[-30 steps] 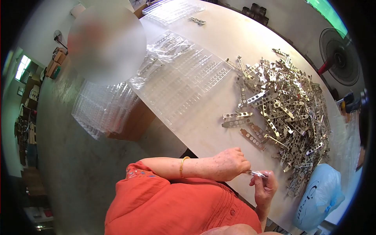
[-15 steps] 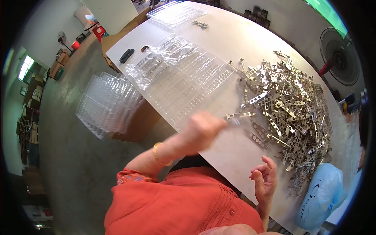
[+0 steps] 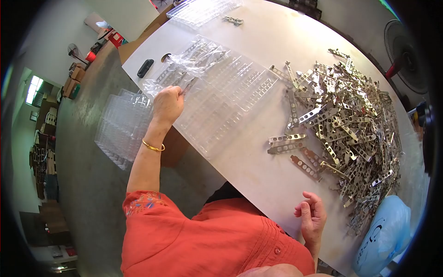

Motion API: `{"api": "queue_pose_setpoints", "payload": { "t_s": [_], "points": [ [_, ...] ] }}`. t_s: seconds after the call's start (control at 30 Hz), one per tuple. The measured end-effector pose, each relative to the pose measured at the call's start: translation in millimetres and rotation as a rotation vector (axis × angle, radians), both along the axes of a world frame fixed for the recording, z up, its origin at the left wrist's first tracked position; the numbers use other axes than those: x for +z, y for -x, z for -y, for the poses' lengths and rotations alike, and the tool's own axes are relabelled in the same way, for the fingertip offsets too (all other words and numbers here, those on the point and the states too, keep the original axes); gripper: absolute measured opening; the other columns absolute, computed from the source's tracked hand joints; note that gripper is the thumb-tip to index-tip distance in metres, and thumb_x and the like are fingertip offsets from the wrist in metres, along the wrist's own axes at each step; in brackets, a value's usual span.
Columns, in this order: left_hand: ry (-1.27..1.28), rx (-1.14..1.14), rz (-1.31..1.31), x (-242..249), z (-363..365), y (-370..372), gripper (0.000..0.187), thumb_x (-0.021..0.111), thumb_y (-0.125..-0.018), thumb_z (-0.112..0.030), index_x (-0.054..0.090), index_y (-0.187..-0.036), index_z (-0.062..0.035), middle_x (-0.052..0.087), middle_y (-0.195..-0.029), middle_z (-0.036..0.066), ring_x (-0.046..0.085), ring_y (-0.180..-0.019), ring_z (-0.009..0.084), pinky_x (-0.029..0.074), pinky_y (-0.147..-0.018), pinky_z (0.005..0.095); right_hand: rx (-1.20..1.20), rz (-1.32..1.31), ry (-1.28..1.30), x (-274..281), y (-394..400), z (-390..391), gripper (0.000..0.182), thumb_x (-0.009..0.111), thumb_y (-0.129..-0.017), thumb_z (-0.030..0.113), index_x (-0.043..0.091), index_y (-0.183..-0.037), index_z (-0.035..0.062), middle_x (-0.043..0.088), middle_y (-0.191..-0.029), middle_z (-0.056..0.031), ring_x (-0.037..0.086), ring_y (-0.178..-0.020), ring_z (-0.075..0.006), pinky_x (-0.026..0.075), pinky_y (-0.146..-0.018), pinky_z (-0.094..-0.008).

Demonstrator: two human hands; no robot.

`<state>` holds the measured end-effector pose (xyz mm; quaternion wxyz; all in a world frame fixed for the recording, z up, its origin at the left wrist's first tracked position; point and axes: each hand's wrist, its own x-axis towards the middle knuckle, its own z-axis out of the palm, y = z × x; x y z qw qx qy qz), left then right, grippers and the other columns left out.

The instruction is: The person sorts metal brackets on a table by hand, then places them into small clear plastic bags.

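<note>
My left hand (image 3: 168, 104), with a gold bangle on the wrist, is closed on a thin metal bracket (image 3: 188, 86) beside the clear film (image 3: 177, 69). Under and beside that film lie clear plastic trays (image 3: 207, 115), with brackets in part of them. My right hand (image 3: 314, 218) rests near the table's front edge, fingers loosely curled, thumb apart, holding nothing. To its upper right spreads a big heap of perforated metal brackets (image 3: 350, 134). Several loose brackets (image 3: 287, 138) lie at the heap's left side.
A black object (image 3: 145, 68) lies near the table's (image 3: 258, 161) left edge. Stacked clear trays (image 3: 122, 127) stand beside the table, more trays (image 3: 198, 11) at its far end. A blue plastic bag (image 3: 384, 235) sits at the right, a fan (image 3: 406, 57) beyond.
My left hand has moved from the table's near-middle edge up and left to the film-covered trays. My right hand has stayed almost still. The view has shifted slightly.
</note>
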<state>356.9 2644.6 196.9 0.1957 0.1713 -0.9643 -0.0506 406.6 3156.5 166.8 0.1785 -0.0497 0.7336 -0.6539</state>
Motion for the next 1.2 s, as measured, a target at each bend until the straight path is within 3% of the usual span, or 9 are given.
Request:
{"api": "queue_pose_setpoints", "payload": {
  "t_s": [0.17, 0.47, 0.9, 1.2],
  "points": [
    [0.004, 0.025, 0.142, -3, -3, 15, 0.014, 0.064, -0.083, -0.014, 0.070, -0.082, -0.0018, 0.070, -0.084, 0.020, 0.068, -0.083, 0.0396, 0.053, -0.075, 0.0483, 0.017, 0.025, -0.012, -4, 7, 3, 0.022, 0.059, -0.100, 0.005, 0.059, -0.122, -0.0011, 0.064, -0.083, -0.0050, 0.063, -0.072, -0.0107, 0.055, -0.065, -0.0252],
    [0.044, 0.089, 0.376, -12, -2, 23, 0.013, 0.067, -0.081, -0.015, 0.072, -0.083, -0.0037, 0.072, -0.089, 0.020, 0.070, -0.089, 0.0383, 0.056, -0.081, 0.0468, 0.023, 0.062, -0.028, -6, 11, 4, 0.020, 0.058, -0.100, 0.005, 0.062, -0.119, -0.0018, 0.066, -0.084, -0.0062, 0.063, -0.071, -0.0105, 0.055, -0.065, -0.0252],
    [0.083, 0.077, 0.414, -23, 4, 30, 0.016, 0.063, -0.082, -0.012, 0.073, -0.087, -0.0002, 0.071, -0.093, 0.022, 0.069, -0.094, 0.0405, 0.056, -0.084, 0.0483, 0.027, 0.103, -0.006, -9, 7, 3, 0.019, 0.056, -0.102, 0.007, 0.062, -0.118, -0.0018, 0.065, -0.086, -0.0056, 0.063, -0.075, -0.0112, 0.055, -0.068, -0.0255],
    [0.052, 0.062, 0.229, -19, -26, 14, 0.014, 0.066, -0.087, -0.014, 0.068, -0.091, -0.0007, 0.068, -0.091, 0.020, 0.067, -0.090, 0.0410, 0.054, -0.083, 0.0483, 0.032, 0.094, -0.030, 0, 1, 2, 0.021, 0.054, -0.104, 0.011, 0.060, -0.121, 0.0001, 0.062, -0.084, -0.0037, 0.058, -0.073, -0.0102, 0.050, -0.068, -0.0246]
  ]
}}
